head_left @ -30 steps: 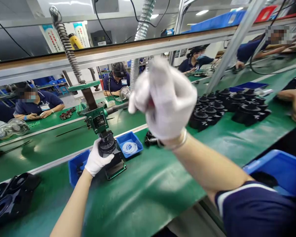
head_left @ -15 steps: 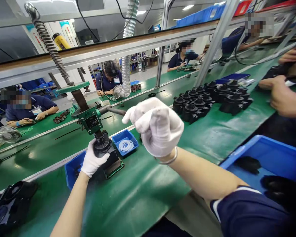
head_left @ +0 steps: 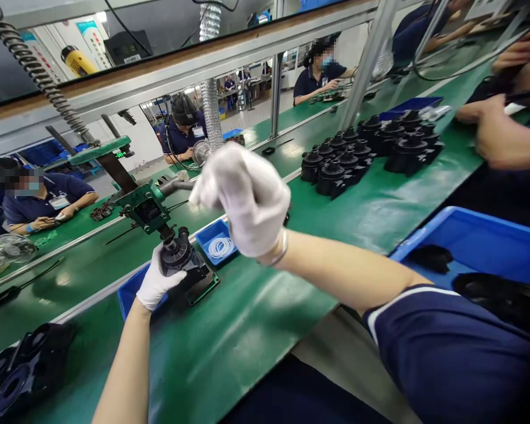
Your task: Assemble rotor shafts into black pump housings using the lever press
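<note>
A green hand press [head_left: 146, 211] stands on the bench, its ram coming down at the top of a black round plastic housing [head_left: 176, 254]. My left hand [head_left: 156, 282], in a white glove, wraps around the left side of this housing and steadies it on the press base [head_left: 205, 288]. My right hand [head_left: 247, 200], gloved too and blurred, is closed in a fist at the end of the press lever [head_left: 176, 184]. Its fingers hide the lever's tip. Whether the ram touches the housing I cannot tell.
Beside the press, a small blue tray [head_left: 216, 238] holds white rings; another blue bin [head_left: 130, 291] is partly behind my left hand. Black housings [head_left: 335, 168] stand grouped behind. Black parts [head_left: 22, 371] lie front left. A large blue bin [head_left: 477, 227] and a co-worker's arms [head_left: 499, 126] are right.
My right hand has swung the lever slightly upward relative to the press. My left hand stays on the housing. The whole view has shifted a little.
</note>
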{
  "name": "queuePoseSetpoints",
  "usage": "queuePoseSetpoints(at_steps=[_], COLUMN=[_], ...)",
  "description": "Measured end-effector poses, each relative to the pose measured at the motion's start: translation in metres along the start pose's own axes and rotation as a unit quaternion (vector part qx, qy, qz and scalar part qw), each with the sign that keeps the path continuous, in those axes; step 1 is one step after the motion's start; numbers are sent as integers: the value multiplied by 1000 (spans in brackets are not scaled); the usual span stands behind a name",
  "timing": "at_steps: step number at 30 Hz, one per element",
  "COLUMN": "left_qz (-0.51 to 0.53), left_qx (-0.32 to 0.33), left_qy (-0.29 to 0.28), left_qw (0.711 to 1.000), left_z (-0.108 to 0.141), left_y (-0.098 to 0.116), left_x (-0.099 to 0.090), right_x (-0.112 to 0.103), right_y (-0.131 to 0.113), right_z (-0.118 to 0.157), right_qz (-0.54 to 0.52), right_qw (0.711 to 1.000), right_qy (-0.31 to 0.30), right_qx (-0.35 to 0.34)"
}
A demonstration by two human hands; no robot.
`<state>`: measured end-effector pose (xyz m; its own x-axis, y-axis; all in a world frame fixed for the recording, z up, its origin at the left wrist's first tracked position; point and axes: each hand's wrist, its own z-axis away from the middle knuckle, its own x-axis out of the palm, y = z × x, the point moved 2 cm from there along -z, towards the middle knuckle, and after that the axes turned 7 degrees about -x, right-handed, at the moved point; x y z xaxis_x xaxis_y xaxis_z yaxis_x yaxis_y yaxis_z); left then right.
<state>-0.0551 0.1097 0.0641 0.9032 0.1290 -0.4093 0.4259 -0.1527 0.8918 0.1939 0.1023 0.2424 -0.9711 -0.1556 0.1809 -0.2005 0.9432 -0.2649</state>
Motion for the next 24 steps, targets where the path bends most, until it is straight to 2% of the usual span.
queuePoseSetpoints(at_steps=[3,6,9,10,11,12,13,15,16,17,19,21,24], left_qz=[12,14,11,10,11,17,29,65,79,83,49,-44,-199], left_qx=[-15,-16,-3,2,0,-11,-35,-104,-135,-157,-158,-122,-85], left_qy=[-15,-12,-21,-32,-49,-71,-98,-144,-154,-155,-148,-149,-134], left_qw=[1000,1000,1000,999,999,997,994,982,976,972,975,980,967], left_z=[1,8,35,48,63,77,92,117,127,134,145,151,154], left_y=[7,15,17,15,10,4,-3,-19,-25,-30,-33,-28,-20], left_x=[-1,-1,-1,0,1,3,5,8,8,7,1,-4,-6], right_x=[-1,1,-9,-14,-18,-22,-24,-27,-28,-27,-22,-15,-7], right_y=[-2,5,18,22,27,32,36,39,40,39,39,38,38], right_z=[-2,-17,-12,0,18,41,68,119,140,157,178,185,187], right_qz=[-38,-90,-113,-82,-26,49,100,127,121,111,101,106,119], right_qw=[996,993,993,994,990,972,940,872,845,823,787,758,737], right_qy=[30,-12,-29,-51,-102,-191,-294,-453,-505,-544,-600,-638,-663], right_qx=[-81,-81,8,47,88,126,143,140,131,122,104,83,51])
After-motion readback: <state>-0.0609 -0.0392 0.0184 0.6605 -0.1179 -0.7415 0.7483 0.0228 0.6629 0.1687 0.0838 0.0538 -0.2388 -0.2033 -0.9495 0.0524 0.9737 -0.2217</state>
